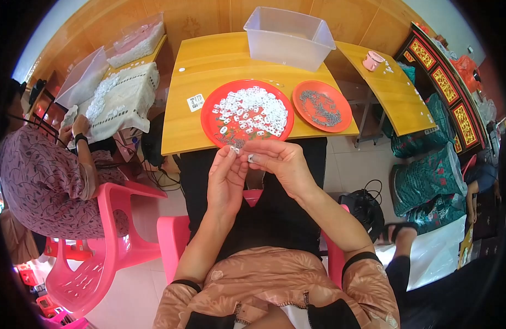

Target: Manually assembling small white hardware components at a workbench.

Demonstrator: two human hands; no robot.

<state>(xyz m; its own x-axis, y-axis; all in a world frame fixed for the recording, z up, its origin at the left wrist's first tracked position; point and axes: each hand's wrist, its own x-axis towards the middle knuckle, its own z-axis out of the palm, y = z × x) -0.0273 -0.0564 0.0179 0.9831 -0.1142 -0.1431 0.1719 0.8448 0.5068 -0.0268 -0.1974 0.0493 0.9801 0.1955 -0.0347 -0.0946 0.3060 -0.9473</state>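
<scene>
Two hands meet above the desk [187,126] edge: left hand [226,178] and right hand [279,162] each pinch a small white clip [251,158], apparently mid-assembly; next likely needs careful alignment.

Table [209,71] upper centre of frame. On it: big plate [214,118] of small pieces centre, smaller plate [341,118] just right of it, bin [288,38] behind both at the far edge, label [195,102] left of big plate. Second table [398,96] upper right, cup [372,60] on it.
</scene>
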